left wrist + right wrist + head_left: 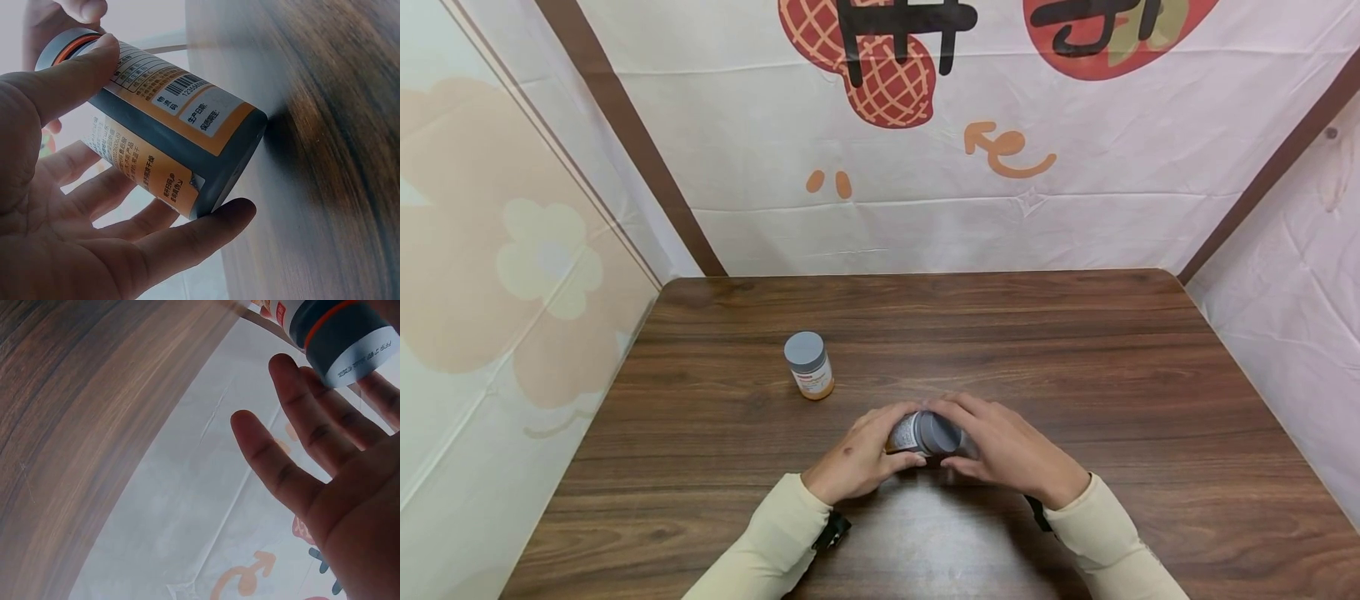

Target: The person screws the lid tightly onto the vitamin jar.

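Note:
A dark jar (169,119) with an orange-and-white label tilts over the table, its grey lid (940,433) pointing right. My left hand (859,457) holds the jar, thumb pressed near its neck and fingers supporting the other side. Around the lid end is my right hand (1011,448). Its fingers (294,394) look mostly straight in the right wrist view, close by the lid, and contact is hard to make out. In the left wrist view the jar's lower edge is at or close to the tabletop.
A second jar (812,377) with a grey lid stands upright, farther back and left on the brown wooden table (1037,350). Behind the table hangs a white printed cloth (737,150), with more cloth at both sides.

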`<state>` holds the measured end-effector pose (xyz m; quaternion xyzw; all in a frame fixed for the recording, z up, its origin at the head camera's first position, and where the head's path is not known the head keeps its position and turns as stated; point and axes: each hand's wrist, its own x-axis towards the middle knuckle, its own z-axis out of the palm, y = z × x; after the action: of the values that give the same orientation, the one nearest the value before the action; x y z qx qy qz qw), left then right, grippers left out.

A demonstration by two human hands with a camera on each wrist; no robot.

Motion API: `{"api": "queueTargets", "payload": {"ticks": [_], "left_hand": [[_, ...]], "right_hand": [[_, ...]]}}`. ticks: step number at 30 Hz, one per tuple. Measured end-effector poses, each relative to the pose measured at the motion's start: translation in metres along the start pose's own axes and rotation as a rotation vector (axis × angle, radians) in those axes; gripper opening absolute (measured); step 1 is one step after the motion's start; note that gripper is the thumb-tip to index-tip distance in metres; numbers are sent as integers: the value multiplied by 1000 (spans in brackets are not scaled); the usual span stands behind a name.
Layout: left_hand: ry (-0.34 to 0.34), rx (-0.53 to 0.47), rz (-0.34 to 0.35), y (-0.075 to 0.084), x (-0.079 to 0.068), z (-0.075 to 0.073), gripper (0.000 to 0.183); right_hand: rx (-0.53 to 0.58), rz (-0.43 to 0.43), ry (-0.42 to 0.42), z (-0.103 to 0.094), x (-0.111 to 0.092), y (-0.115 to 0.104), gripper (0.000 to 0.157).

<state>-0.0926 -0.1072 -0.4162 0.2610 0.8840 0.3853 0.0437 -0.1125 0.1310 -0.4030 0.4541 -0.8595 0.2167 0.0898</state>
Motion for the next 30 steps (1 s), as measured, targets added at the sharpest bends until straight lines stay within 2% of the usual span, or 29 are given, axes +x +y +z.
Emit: {"api": "queueTargets", "payload": {"ticks": [5,12,17,24,27,30], "left_hand": [[-1,-7,-2,1,0,1,57],[-8,-2,-27,2,-1,1,57],[-11,8,-25,2,-1,1,54],[-17,21,-17,3,0,2,52],[-24,25,-19,3,0,1,51],[-28,21,-24,4,-1,0,54]], "right_hand": [[-21,-23,15,1,0,0,67],[-32,-6,21,2,0,-1,63],[-6,34,15,3,1,-4,59],[65,135,-2,4,2,-6,55],[64,154,-10,3,2,-7,60],[54,136,-17,1,1,-7,72]]}}
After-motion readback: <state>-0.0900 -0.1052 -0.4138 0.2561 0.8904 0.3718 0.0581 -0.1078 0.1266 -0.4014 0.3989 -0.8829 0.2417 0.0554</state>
